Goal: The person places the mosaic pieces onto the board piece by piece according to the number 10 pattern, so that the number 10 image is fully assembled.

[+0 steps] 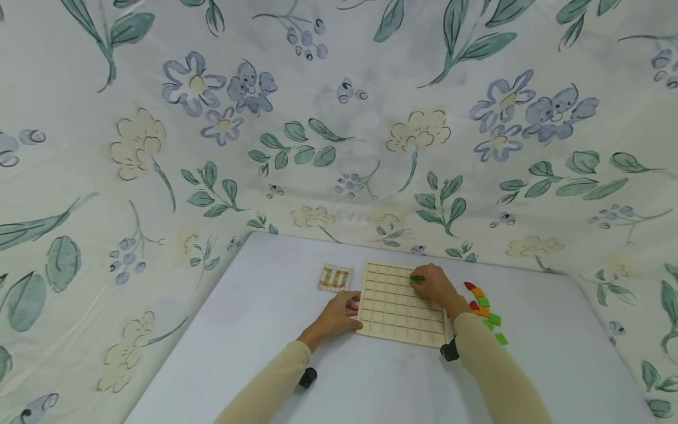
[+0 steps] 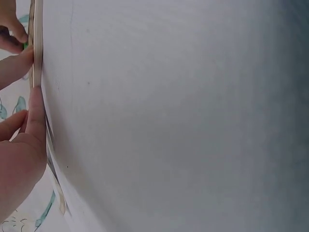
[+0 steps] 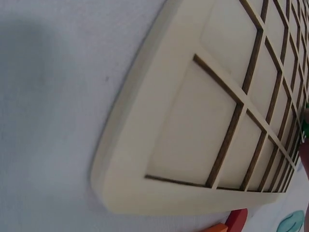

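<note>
Pale wooden board [image 1: 398, 306], square-celled with dark-edged lines and a rounded corner, lies flat right of centre, lower half of the head view. Left hand [image 1: 335, 313] touches its left edge, thumb and forefinger spread; can't tell if gripping. Right hand [image 1: 436, 287] pinches a small green piece [image 1: 415, 279] over the board's upper right; hands apart. Loose flat pieces [image 1: 484, 312], red curved-edged, orange and green squarish, lie to the right. Checked patch [image 1: 335, 278], wrinkled, upper left of board. Smooth white table [image 1: 254, 294]; floral cloth [image 1: 339, 147] behind.
</note>
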Demonstrator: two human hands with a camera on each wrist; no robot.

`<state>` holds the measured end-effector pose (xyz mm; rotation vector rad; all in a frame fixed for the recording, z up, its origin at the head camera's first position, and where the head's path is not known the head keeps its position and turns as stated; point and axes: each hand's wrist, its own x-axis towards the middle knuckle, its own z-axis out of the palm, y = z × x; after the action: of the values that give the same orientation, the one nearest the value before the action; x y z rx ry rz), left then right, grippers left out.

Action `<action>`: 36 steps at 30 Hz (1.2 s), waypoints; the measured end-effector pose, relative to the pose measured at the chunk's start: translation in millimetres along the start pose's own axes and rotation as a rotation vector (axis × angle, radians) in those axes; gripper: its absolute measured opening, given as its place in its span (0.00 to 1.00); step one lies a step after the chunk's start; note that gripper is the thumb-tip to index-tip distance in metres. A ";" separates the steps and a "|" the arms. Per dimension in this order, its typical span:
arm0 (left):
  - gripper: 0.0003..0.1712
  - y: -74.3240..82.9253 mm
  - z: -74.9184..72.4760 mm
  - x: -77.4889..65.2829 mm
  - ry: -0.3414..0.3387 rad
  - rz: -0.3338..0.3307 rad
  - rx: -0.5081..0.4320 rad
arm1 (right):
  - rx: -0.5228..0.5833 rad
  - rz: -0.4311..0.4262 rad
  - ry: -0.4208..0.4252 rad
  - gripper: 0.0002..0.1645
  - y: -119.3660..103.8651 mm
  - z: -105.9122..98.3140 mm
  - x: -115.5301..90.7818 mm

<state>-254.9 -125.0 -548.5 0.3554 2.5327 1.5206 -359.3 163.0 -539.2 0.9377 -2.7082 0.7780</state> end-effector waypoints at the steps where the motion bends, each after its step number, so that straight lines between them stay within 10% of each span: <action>1: 0.45 0.1 0.4 0.0 -0.001 -0.002 0.002 | 0.007 0.014 -0.002 0.08 0.0 0.9 -0.5; 23: 0.45 3.8 -1.2 -1.3 -0.001 -0.033 0.036 | -0.035 0.014 -0.085 0.09 -7.2 0.9 -5.2; 32: 0.45 -0.3 -0.9 0.4 -0.011 -0.032 0.038 | -0.020 0.274 0.108 0.20 15.7 -37.1 -27.5; 36: 0.45 -1.4 -2.0 1.1 -0.011 -0.022 0.033 | -0.042 0.491 0.070 0.22 31.4 -52.8 -43.2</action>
<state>-256.6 -127.0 -548.8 0.3377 2.5472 1.4673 -345.2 234.6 -521.4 0.2217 -2.9084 0.8064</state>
